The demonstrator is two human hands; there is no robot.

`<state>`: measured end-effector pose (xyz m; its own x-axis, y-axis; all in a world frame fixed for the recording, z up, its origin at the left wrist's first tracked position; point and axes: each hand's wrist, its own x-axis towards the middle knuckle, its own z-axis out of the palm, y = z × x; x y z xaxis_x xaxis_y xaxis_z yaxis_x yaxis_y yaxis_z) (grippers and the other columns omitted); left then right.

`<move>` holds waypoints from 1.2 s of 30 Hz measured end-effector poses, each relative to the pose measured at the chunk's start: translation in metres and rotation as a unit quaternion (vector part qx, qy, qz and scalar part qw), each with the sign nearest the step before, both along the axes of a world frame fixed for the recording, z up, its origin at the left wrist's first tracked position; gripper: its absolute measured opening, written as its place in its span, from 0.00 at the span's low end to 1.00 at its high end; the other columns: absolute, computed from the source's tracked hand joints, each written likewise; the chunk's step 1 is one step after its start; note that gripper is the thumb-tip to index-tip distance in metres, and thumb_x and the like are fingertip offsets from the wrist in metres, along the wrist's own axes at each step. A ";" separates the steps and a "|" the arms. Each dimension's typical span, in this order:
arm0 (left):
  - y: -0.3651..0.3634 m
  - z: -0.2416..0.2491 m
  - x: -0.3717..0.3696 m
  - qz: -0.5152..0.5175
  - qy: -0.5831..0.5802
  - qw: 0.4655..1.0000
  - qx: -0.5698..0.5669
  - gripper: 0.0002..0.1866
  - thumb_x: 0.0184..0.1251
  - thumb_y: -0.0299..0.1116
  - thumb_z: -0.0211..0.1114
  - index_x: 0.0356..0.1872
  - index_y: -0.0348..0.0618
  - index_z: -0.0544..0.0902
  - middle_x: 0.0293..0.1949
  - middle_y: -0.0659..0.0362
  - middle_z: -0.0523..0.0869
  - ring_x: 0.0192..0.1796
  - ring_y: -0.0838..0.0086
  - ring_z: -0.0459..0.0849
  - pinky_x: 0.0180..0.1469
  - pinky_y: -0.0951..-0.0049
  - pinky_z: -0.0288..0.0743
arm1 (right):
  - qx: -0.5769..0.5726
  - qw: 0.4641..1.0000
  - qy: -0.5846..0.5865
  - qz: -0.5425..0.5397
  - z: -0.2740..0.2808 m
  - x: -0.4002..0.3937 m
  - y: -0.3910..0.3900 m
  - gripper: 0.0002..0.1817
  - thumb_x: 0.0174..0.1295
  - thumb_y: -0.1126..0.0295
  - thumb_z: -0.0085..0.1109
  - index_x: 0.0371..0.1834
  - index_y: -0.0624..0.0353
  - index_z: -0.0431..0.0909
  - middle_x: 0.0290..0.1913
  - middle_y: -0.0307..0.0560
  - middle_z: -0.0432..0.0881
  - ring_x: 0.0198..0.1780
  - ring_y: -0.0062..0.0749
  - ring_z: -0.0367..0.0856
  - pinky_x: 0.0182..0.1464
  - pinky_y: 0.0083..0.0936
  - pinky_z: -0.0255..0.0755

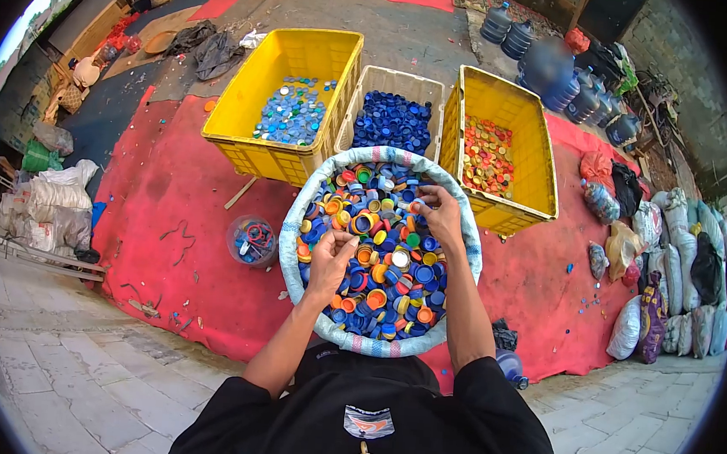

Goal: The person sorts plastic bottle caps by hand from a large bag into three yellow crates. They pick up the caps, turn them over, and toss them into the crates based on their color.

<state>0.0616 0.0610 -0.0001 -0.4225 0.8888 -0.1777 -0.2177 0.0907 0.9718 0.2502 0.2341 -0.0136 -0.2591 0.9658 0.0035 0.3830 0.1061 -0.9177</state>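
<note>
A round sack with a rolled light-blue checked rim [297, 214] stands in front of me, full of mixed plastic bottle caps [395, 259] in blue, orange, yellow, red, green and white. Over the left part of the caps, my left hand [330, 263] is closed with thumb and fingertips together; what they pinch is too small to make out. My right hand [440, 215] reaches over the upper right of the heap, its thumb and fingers closed about a reddish-orange bottle cap [417, 205].
Beyond the sack stand a yellow crate [226, 146] with light-blue caps, a whitish crate [434, 82] with dark-blue caps, and another yellow crate [512, 210] with red and yellow caps. A small tub [234, 239] sits left. Filled sacks [674, 240] and water jugs [559, 89] line the right.
</note>
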 end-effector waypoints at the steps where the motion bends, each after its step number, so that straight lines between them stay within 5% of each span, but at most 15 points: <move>1: 0.012 -0.004 -0.001 0.001 0.048 0.999 0.014 0.09 0.66 0.34 0.68 0.39 0.39 0.80 0.29 0.66 0.81 0.28 0.86 0.74 0.29 0.81 0.70 | -0.043 0.998 0.048 -0.010 0.012 0.006 -0.011 0.18 0.56 0.74 0.68 0.50 0.66 0.81 0.37 0.49 0.86 0.40 0.31 0.85 0.43 0.27 0.78; 3: 0.033 -0.003 -0.004 -0.005 0.179 0.984 0.014 0.09 0.64 0.32 0.69 0.37 0.36 0.82 0.28 0.64 0.82 0.28 0.86 0.76 0.30 0.79 0.71 | -0.070 0.991 0.107 -0.035 0.006 0.019 -0.028 0.17 0.59 0.74 0.66 0.51 0.67 0.80 0.34 0.42 0.84 0.36 0.23 0.82 0.39 0.20 0.76; 6: 0.064 -0.005 -0.008 -0.047 0.311 0.949 0.006 0.10 0.60 0.32 0.68 0.38 0.37 0.83 0.31 0.58 0.85 0.31 0.72 0.81 0.37 0.69 0.74 | -0.190 0.952 0.231 -0.059 0.011 0.031 -0.065 0.15 0.60 0.74 0.64 0.50 0.65 0.80 0.33 0.40 0.83 0.32 0.21 0.80 0.35 0.17 0.74; 9: 0.093 -0.026 -0.013 -0.100 0.492 0.858 0.107 0.12 0.57 0.33 0.68 0.40 0.38 0.84 0.36 0.53 0.86 0.39 0.60 0.82 0.48 0.61 0.72 | -0.219 0.948 0.221 -0.070 0.007 0.043 -0.099 0.10 0.59 0.74 0.64 0.43 0.62 0.80 0.31 0.36 0.78 0.28 0.15 0.73 0.31 0.15 0.68; 13: 0.108 -0.028 -0.003 -0.188 0.582 0.791 0.000 0.16 0.57 0.38 0.69 0.43 0.42 0.86 0.41 0.50 0.85 0.47 0.54 0.79 0.55 0.55 0.69 | -0.215 0.962 0.145 -0.090 0.004 0.048 -0.137 0.08 0.56 0.76 0.64 0.36 0.58 0.74 0.32 0.34 0.75 0.33 0.17 0.72 0.36 0.19 0.67; 16: 0.112 -0.033 0.005 -0.168 0.643 0.747 -0.019 0.14 0.58 0.39 0.70 0.43 0.44 0.87 0.41 0.51 0.85 0.48 0.55 0.78 0.52 0.57 0.70 | -0.210 0.953 0.207 -0.063 -0.001 0.054 -0.156 0.08 0.59 0.75 0.63 0.34 0.55 0.71 0.30 0.34 0.74 0.31 0.15 0.71 0.34 0.17 0.64; 23: 0.115 -0.038 0.012 -0.169 0.646 0.743 -0.054 0.13 0.58 0.40 0.69 0.43 0.50 0.87 0.42 0.53 0.85 0.53 0.54 0.76 0.55 0.51 0.66 | -0.224 0.948 0.215 -0.067 0.013 0.055 -0.157 0.07 0.59 0.73 0.63 0.35 0.59 0.74 0.29 0.33 0.72 0.30 0.18 0.72 0.35 0.20 0.66; 26: 0.112 -0.028 0.012 -0.122 0.609 0.781 -0.062 0.11 0.59 0.38 0.69 0.41 0.46 0.86 0.41 0.55 0.86 0.49 0.59 0.80 0.51 0.56 0.71 | -0.140 0.979 0.130 -0.066 0.008 0.053 -0.135 0.08 0.58 0.70 0.65 0.36 0.61 0.77 0.26 0.36 0.74 0.30 0.21 0.74 0.34 0.23 0.67; 29: 0.102 -0.022 0.000 -0.130 0.307 0.942 -0.045 0.10 0.64 0.34 0.65 0.43 0.41 0.83 0.42 0.53 0.87 0.41 0.66 0.85 0.47 0.64 0.76 | -0.034 0.998 -0.012 -0.060 0.009 0.042 -0.099 0.12 0.55 0.66 0.67 0.37 0.62 0.81 0.22 0.41 0.75 0.27 0.26 0.75 0.31 0.30 0.68; 31: 0.087 -0.014 -0.007 -0.140 0.085 0.986 -0.035 0.10 0.67 0.32 0.64 0.45 0.39 0.82 0.41 0.54 0.88 0.38 0.70 0.86 0.43 0.71 0.78 | 0.002 0.998 -0.056 -0.039 0.012 0.030 -0.075 0.12 0.54 0.67 0.67 0.38 0.62 0.81 0.21 0.43 0.76 0.24 0.31 0.76 0.30 0.33 0.68; 34: 0.043 0.008 -0.019 -0.142 -0.242 0.960 -0.025 0.10 0.69 0.26 0.59 0.49 0.37 0.78 0.42 0.55 0.86 0.40 0.71 0.86 0.46 0.71 0.80 | 0.033 0.992 -0.121 0.030 0.019 0.004 -0.039 0.13 0.54 0.69 0.67 0.39 0.64 0.80 0.18 0.46 0.74 0.23 0.38 0.76 0.30 0.35 0.69; 36: 0.027 0.005 -0.025 -0.135 -0.299 0.945 -0.003 0.11 0.67 0.24 0.57 0.50 0.37 0.77 0.45 0.54 0.85 0.43 0.69 0.85 0.48 0.68 0.81 | 0.084 0.984 -0.141 0.072 0.011 -0.007 -0.023 0.13 0.52 0.72 0.66 0.41 0.65 0.81 0.22 0.53 0.80 0.27 0.46 0.81 0.34 0.38 0.73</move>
<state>0.0368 0.0880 0.0050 -0.0030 0.9481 -0.3180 -0.6962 0.2263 0.6812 0.2433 0.2107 -0.0029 -0.4068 0.9110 0.0676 0.5904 0.3187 -0.7415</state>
